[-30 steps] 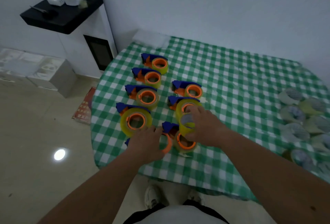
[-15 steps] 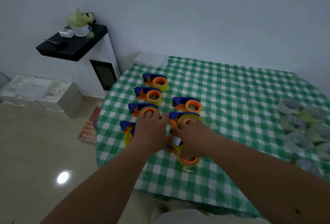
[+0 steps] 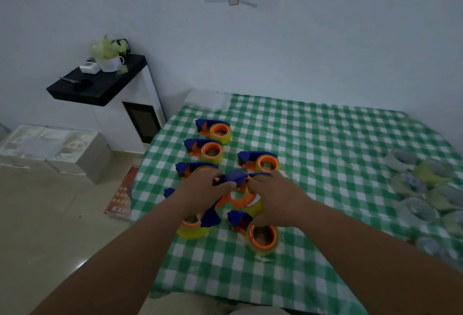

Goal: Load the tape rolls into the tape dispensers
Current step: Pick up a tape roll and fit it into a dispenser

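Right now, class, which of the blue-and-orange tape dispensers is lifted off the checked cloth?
The dispenser gripped between the left hand and right hand; all the others rest on the green checked cloth.

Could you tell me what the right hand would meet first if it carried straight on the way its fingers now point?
Probably the loaded dispenser just beyond the right hand; depth is unclear.
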